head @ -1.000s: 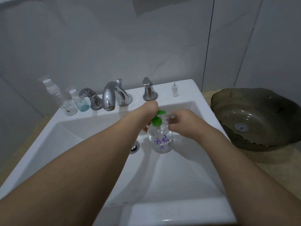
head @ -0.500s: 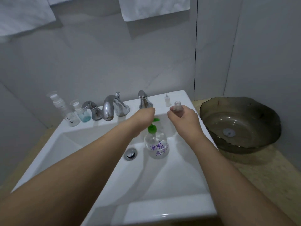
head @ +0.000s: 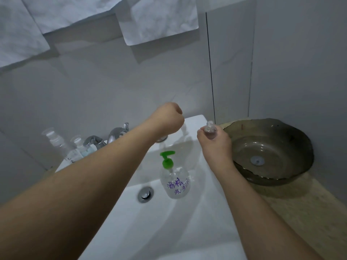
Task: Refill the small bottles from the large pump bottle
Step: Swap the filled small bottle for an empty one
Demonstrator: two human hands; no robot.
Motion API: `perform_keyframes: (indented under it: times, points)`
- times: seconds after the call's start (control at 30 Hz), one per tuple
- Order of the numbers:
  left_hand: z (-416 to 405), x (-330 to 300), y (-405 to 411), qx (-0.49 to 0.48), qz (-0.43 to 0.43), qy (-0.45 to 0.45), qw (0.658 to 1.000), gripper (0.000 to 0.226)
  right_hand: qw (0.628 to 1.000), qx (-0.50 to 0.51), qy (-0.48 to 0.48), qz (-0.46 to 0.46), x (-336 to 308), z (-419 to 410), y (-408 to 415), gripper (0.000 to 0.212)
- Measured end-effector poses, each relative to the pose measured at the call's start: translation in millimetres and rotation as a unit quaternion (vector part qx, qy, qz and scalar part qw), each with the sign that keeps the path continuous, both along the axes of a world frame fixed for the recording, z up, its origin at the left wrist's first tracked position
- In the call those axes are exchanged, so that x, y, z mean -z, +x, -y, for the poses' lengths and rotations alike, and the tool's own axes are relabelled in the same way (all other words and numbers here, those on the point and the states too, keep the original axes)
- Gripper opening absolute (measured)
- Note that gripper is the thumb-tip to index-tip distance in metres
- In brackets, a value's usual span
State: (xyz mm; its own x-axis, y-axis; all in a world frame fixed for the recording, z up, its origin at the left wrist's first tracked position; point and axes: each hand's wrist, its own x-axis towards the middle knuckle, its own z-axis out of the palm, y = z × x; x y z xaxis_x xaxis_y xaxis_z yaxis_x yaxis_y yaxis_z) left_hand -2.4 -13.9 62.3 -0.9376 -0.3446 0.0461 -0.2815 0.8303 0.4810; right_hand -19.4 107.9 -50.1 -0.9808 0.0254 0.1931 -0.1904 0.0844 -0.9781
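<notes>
Right-hand grip [head: 216, 142] pinching a small uncapped clear bottle [head: 210, 129] upright above the right edge of the white sink [head: 197, 231]; left-hand grip [head: 169, 118] curled into a fist, raised over the back ledge, contents impossible to tell. Large pump bottle [head: 175, 182] with green pump standing in the basin beside the drain [head: 145, 194], apart from both hands. Two more small bottles [head: 62, 147] by the chrome faucet [head: 116, 133]; brown glass bowl [head: 270, 152] on the surface to the right.
</notes>
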Motion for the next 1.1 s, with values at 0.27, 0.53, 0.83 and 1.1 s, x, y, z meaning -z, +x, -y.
perform_keyframes:
  times: [0.27,0.53,0.83,1.1]
  points:
    - [9.8,19.6,-33.4,0.048,0.093,-0.14,0.985,0.05,1.0,0.016,0.018,-0.005,3.8,1.2,-2.9,0.02]
    - [3.9,30.6,-38.6,0.086,0.116,-0.265,0.953,0.019,0.998,0.023,0.06,-0.001,2.4,2.0,-2.9,0.026]
    - [18.9,-6.6,28.1,0.02,-0.067,0.088,0.994,0.026,0.992,-0.025,0.117,-0.045,-0.2,5.1,9.0,0.029]
    - [31.3,11.1,81.7,0.041,-0.196,0.328,0.923,0.018,0.971,-0.139,0.176,-0.083,-2.6,20.8,30.9,0.021]
